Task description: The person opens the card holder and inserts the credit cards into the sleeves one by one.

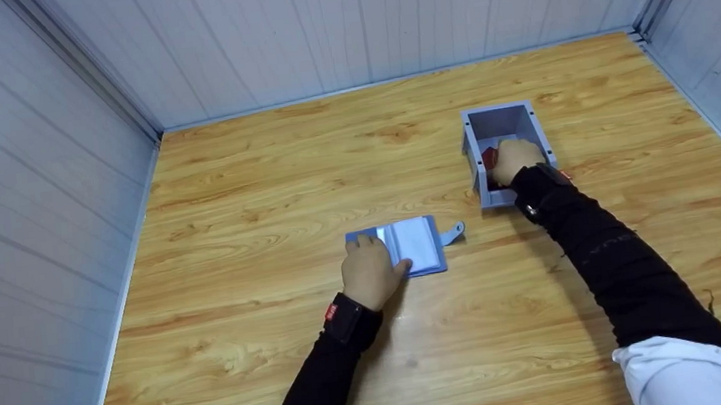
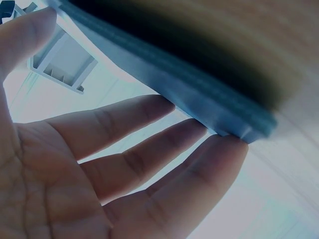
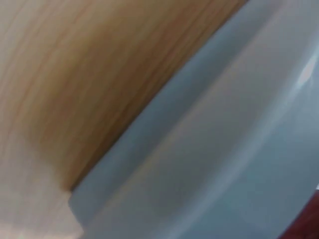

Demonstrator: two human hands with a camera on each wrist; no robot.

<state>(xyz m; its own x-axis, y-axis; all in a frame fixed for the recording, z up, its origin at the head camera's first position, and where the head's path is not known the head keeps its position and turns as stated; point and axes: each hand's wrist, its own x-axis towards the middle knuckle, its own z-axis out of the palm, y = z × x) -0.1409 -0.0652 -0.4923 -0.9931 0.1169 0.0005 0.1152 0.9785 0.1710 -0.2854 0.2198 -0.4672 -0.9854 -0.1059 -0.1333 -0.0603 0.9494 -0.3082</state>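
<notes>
A blue card holder [image 1: 416,245] lies opened out on the wooden table, pale sleeve pages showing and its snap strap [image 1: 453,233] pointing right. On its left half rests my left hand [image 1: 369,271], thumb spread toward the pages. The left wrist view has the fingertips [image 2: 232,142] against the edge of the blue cover [image 2: 169,74]. My right hand [image 1: 517,159] reaches down into a grey plastic bin [image 1: 510,196]. Beside its fingers, inside the bin, is a dark red item [image 1: 490,158]; I cannot tell whether the fingers grip it.
The bin's wall [image 3: 199,129] fills much of the right wrist view. Pale panel walls [image 1: 325,28] enclose the wood-grain table [image 1: 249,195] at the back and both sides.
</notes>
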